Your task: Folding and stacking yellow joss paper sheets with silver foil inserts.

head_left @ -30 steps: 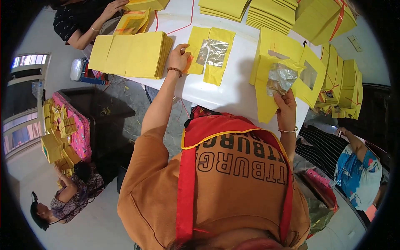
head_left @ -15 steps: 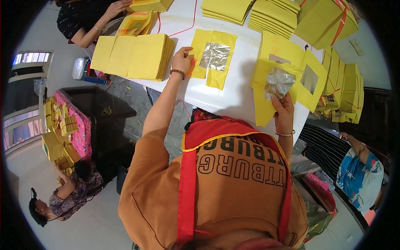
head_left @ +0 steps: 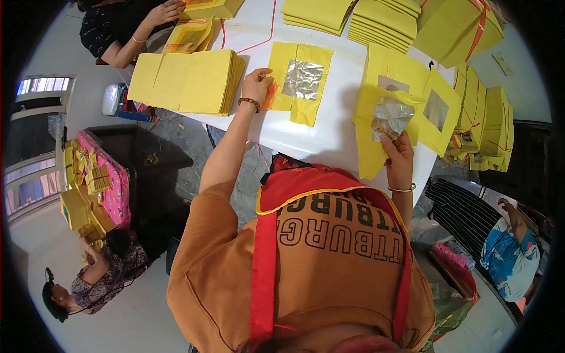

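Observation:
On the white table (head_left: pixel 329 138) lies a yellow paper sheet (head_left: pixel 275 62) with a silver foil patch (head_left: pixel 307 80) and an orange smear at its left edge. My left hand (head_left: pixel 256 87) rests at that edge, fingers slightly bent and apart, grasping nothing that I can see. At the right, my right hand (head_left: pixel 399 154) pinches the lower part of another yellow paper sheet (head_left: pixel 369 154), which also carries a crinkled foil patch (head_left: pixel 391 116). This sheet is tilted and overlaps more yellow sheets with foil patches (head_left: pixel 435 110).
A thick stack of folded yellow paper (head_left: pixel 188 82) stands left of my left hand. Further yellow stacks (head_left: pixel 382 26) line the far side, with tied bundles (head_left: pixel 465 35) at the far right. A co-worker's hand (head_left: pixel 166 12) works at the far left. Other people are at both sides.
Both my hands stay nearly in place, and the right one keeps its pinch on the sheet. At the right, the person in the blue and white shirt has moved an arm.

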`<state>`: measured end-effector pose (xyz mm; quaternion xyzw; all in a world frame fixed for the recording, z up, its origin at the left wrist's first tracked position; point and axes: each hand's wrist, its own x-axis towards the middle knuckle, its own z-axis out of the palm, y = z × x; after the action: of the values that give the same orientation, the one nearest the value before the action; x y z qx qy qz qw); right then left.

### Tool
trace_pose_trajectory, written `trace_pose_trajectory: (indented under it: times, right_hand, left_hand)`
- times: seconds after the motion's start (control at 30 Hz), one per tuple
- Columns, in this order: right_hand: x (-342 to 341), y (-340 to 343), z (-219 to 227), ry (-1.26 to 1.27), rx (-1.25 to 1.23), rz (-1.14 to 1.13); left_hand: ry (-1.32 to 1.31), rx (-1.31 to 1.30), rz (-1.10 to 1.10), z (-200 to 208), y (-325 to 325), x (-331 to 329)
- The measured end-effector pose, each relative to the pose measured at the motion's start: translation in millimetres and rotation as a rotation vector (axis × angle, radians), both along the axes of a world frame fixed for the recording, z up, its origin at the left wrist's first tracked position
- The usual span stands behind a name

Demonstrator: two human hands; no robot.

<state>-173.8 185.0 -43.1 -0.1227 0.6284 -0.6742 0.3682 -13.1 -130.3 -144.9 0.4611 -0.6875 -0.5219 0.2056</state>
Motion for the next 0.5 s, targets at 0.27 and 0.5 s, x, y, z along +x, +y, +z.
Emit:
trace_pose_trajectory:
  times: [0.27, 0.5]
  right_hand:
    - [3, -1, 0, 0.025, -0.005, 0.003]
    - [3, 0, -2, 0.007, 0.006, -0.012]
  left_hand:
    - [-0.098, -0.090, -0.032, -3, -3, 2]
    - [-0.158, -0.137, -0.119, 9, 2, -1]
